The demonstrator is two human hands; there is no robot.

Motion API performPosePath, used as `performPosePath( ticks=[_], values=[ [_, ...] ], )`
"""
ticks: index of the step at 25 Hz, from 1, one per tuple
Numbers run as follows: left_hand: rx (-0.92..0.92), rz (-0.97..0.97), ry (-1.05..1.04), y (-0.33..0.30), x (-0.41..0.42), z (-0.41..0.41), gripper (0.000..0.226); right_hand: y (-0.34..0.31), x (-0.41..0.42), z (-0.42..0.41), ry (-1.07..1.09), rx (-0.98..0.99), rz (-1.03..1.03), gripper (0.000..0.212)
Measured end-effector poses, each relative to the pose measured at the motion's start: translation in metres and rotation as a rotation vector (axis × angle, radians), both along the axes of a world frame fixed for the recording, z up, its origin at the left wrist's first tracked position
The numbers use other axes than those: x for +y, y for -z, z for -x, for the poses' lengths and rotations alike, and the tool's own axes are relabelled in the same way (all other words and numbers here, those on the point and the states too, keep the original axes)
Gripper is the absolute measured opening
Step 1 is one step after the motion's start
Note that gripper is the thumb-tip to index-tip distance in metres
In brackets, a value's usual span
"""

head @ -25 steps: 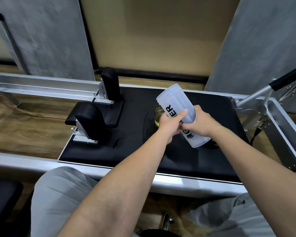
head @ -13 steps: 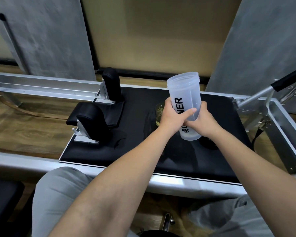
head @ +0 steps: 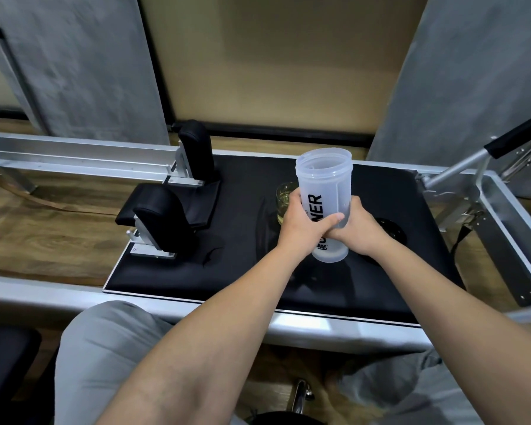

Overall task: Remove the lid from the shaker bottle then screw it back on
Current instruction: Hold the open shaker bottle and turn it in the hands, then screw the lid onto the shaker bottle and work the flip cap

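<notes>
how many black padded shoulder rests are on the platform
2: one shoulder rest near the platform's front left, the other shoulder rest behind it at the far edge. None seems hidden.

Both hands (head: 331, 228) clasped together; forearms outstretched

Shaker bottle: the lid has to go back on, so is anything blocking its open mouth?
Nothing visible does. The shaker bottle is upright in the left hand and right hand, its mouth open and clear. The black lid lies on the black pad beyond the right hand.
</notes>
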State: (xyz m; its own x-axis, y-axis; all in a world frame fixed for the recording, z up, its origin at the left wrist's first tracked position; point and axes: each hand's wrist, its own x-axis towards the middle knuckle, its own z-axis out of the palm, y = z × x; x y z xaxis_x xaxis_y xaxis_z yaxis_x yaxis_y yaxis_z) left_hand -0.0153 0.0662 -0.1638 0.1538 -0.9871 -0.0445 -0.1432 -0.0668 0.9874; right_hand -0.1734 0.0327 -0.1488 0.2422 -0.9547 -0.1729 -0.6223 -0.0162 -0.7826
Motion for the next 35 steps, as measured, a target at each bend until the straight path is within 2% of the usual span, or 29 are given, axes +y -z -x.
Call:
performPosePath(
  ticks=[3,8,10,12,14,16,18,20,23,31,35],
  values=[
    [-0.024,0.012,-0.001,-0.001,-0.002,0.001,0.089,-0.003,0.001,0.002,-0.008,-0.008,0.021,0.097],
    [0.046,-0.011,-0.019,0.002,-0.005,0.014,0.083,0.002,0.011,0.016,0.001,0.049,0.019,0.100],
    [0.001,-0.014,0.021,0.007,-0.006,0.020,0.081,0.012,0.012,0.031,-0.021,0.115,0.011,0.094],
    [-0.045,-0.029,0.073,0.016,-0.005,0.022,0.082,0.022,0.008,0.050,-0.018,0.271,0.017,0.088],
    [-0.063,-0.036,0.074,0.023,-0.003,0.023,0.083,0.031,0.001,0.071,0.130,0.431,0.034,0.091],
    [-0.057,-0.040,0.060,0.028,-0.003,0.026,0.083,0.040,-0.004,0.093,0.354,0.472,0.007,0.092],
    [-0.057,-0.028,0.062,0.033,-0.005,0.032,0.084,0.050,-0.007,0.110,0.579,0.310,-0.094,0.086],
    [-0.074,-0.022,0.062,0.037,-0.008,0.037,0.086,0.059,-0.007,0.117,0.783,-0.030,-0.244,0.071],
    [-0.081,-0.033,0.068,0.041,-0.012,0.038,0.086,0.071,-0.006,0.116,0.904,-0.401,-0.452,0.047],
    [-0.098,-0.029,0.079,0.048,-0.009,0.030,0.085,0.090,-0.011,0.115,1.064,-0.724,-0.518,0.014],
    [-0.103,-0.038,0.092,0.048,-0.009,0.030,0.087,0.083,-0.008,0.117,1.163,-0.841,-0.455,0.016]
  ],
)
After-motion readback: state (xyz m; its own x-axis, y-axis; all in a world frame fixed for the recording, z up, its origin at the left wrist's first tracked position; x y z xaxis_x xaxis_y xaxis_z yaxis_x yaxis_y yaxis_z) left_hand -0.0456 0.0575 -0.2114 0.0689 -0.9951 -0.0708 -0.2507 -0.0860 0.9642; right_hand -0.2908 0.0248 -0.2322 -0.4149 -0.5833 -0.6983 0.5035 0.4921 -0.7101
